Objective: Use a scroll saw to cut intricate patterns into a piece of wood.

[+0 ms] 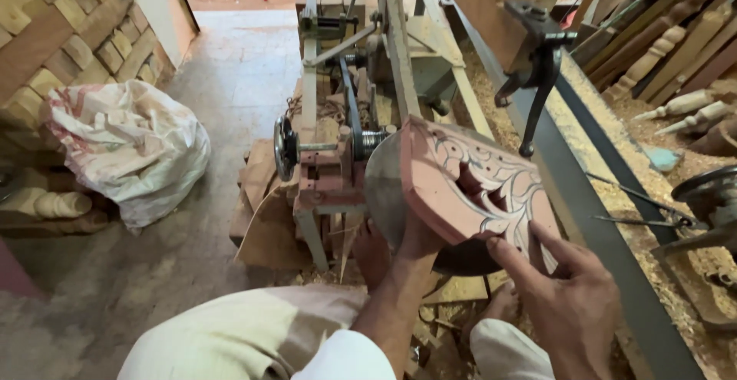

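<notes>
Pinkish carved wooden panel w/ drawn scrollwork [480, 188] tilted over saw table, long axis down-right. Left hand [418, 238] grips lower-left edge from beneath; right hand [572, 303] nearer, fingers spread, pressing lower-right face.

A woodworking shop: belt-driven machine [338, 150], sawdust [606, 188] over the bench, turned wooden legs [652, 54] stacked nearby
</notes>
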